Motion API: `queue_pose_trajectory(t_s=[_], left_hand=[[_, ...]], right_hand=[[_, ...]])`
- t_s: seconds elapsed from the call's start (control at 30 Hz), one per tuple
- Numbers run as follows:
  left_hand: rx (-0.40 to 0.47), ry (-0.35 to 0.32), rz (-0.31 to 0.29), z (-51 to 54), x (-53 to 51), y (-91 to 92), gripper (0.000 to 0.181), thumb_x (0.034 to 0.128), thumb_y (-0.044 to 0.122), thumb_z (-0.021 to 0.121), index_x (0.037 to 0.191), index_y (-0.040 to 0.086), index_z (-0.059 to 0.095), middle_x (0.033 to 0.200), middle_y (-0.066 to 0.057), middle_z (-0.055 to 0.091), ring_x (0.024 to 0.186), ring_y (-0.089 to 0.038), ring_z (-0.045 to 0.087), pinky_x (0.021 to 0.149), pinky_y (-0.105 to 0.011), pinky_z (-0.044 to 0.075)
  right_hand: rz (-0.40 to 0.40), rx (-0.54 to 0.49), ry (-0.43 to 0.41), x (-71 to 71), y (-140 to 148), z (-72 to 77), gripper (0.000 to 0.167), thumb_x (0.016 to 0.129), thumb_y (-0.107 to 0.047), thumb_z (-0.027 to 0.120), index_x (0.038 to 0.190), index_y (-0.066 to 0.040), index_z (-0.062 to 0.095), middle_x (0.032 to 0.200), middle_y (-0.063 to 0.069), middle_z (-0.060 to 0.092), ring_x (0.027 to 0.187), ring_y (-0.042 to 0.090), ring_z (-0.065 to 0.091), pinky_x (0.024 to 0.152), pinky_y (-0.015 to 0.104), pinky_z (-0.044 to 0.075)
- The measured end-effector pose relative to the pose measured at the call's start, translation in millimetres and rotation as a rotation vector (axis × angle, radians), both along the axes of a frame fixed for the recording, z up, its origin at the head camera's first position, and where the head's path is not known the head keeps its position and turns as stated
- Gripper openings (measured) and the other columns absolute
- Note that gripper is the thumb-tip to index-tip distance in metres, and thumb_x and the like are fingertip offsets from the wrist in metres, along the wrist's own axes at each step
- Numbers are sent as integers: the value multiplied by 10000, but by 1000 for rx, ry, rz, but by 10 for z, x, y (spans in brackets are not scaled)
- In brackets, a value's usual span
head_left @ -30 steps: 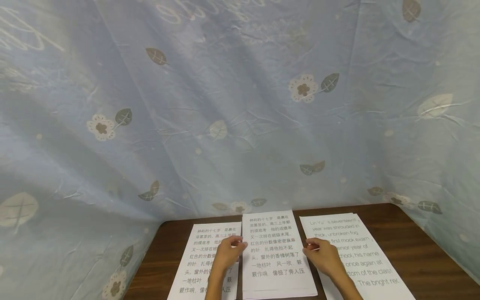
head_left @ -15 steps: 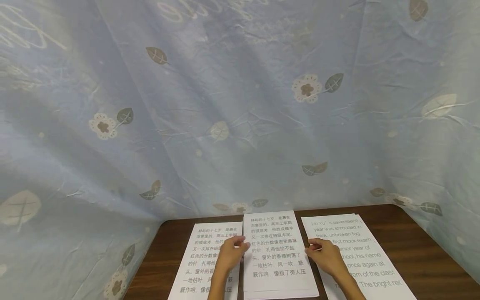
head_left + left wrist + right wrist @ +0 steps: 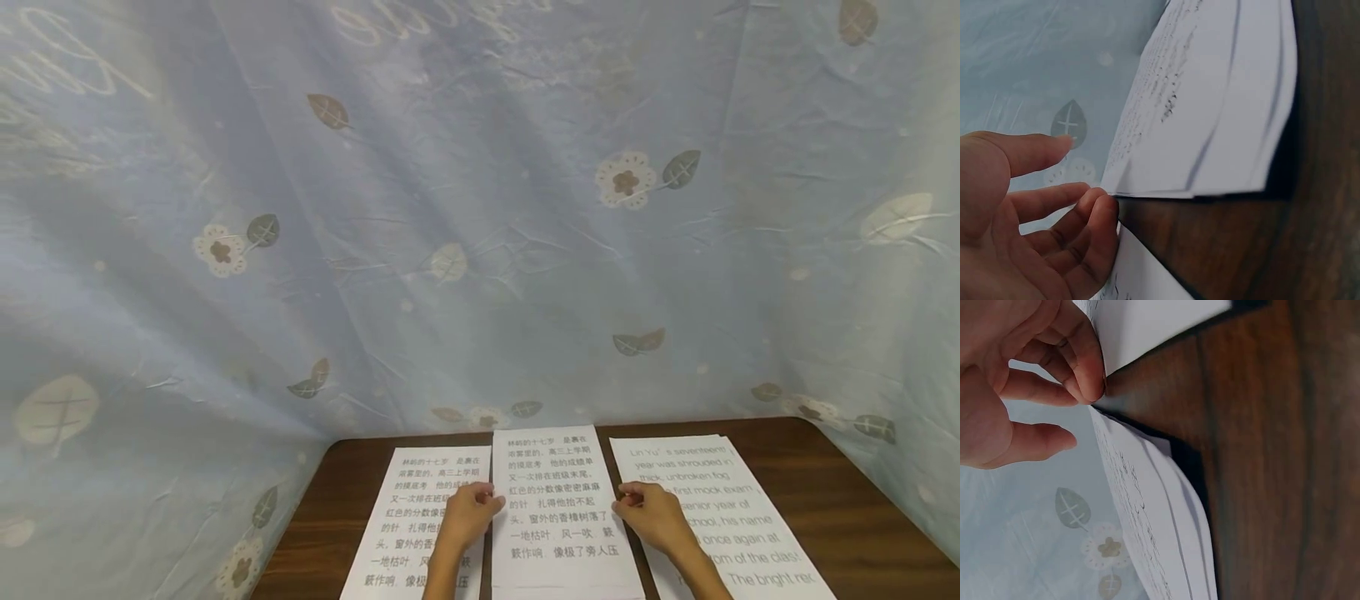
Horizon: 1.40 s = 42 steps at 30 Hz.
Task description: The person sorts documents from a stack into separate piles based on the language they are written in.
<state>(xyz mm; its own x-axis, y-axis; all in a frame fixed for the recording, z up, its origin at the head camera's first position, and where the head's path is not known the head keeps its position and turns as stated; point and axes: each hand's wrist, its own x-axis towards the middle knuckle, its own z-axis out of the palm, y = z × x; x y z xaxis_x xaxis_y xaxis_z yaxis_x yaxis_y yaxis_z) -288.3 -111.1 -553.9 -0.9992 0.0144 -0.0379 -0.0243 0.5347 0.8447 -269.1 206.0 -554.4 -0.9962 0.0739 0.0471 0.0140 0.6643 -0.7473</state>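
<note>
A middle stack of white printed sheets (image 3: 558,575) lies between my two hands in the head view. My left hand (image 3: 468,517) is at its left edge, over the left printed stack (image 3: 375,554). In the left wrist view its fingertips (image 3: 1105,206) are at the edge of the middle stack, with the thumb held apart. On the opposite side, my right hand (image 3: 654,518) is by the right edge, partly over the English-text stack (image 3: 757,550). The right wrist view shows bent fingers at the sheets' edge, thumb apart. Whether the fingertips press the paper is hard to tell.
The three stacks lie side by side on a dark brown wooden table (image 3: 817,467), with narrow strips of wood between them. A pale blue curtain (image 3: 525,250) with leaves and flowers hangs behind and beside the table.
The head view has swung a little, so everything sits slightly farther right and lower. Both hands stay at the sides of the middle stack.
</note>
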Motion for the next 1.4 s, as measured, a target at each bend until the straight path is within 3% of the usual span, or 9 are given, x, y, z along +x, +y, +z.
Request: queue_pose_trajectory(t_s=[0.17,0.37,0.63,0.77,1.0,1.23,1.4], left_hand=[[-32,5,2,-27,14,6,457,964,248,750,1321,-35,710,911,-44,692,715,-150,654,608,-278,532],[-61,45,-1,-41,23,13,417,948,230,763,1271,-34,740,766,-8,642,647,-136,588,540,-224,430],[-57,61,10,-21,20,31,406,939,205,770,1255,-48,743,755,-13,630,658,-150,553,543,-226,408],[-47,66,16,-28,8,33,406,937,190,774,1273,-34,737,822,-3,650,730,-138,586,590,-221,453],[-5,111,27,-27,7,49,387,890,115,793,1252,-14,744,920,-12,683,827,-130,642,685,-244,552],[72,144,46,-32,21,84,373,863,0,780,1234,0,747,955,-55,702,789,-121,645,616,-222,554],[150,105,66,-17,21,79,397,882,-4,761,1278,4,733,985,-69,694,740,-132,668,570,-225,571]], right_hand=[[21,13,-18,-17,-1,-34,465,915,-186,786,1244,131,702,944,50,750,809,159,658,678,292,538],[23,3,-28,-31,-44,-25,419,899,-157,775,1212,117,726,906,29,727,788,156,634,668,279,518],[28,29,-23,-37,-68,7,381,895,-152,775,1189,89,748,954,43,743,895,194,686,769,367,580],[19,17,-9,-32,-78,19,380,887,-145,781,1198,73,749,948,39,737,895,195,689,749,352,562],[-5,-93,-9,-24,-86,29,414,876,-101,786,1249,64,721,951,55,736,831,169,693,666,302,580],[-25,-193,-47,-15,-96,57,422,885,-48,764,1283,77,696,968,74,722,796,150,690,636,304,620],[-22,-224,-69,-9,-81,79,412,896,-37,753,1286,82,692,977,88,719,807,158,699,664,330,636]])
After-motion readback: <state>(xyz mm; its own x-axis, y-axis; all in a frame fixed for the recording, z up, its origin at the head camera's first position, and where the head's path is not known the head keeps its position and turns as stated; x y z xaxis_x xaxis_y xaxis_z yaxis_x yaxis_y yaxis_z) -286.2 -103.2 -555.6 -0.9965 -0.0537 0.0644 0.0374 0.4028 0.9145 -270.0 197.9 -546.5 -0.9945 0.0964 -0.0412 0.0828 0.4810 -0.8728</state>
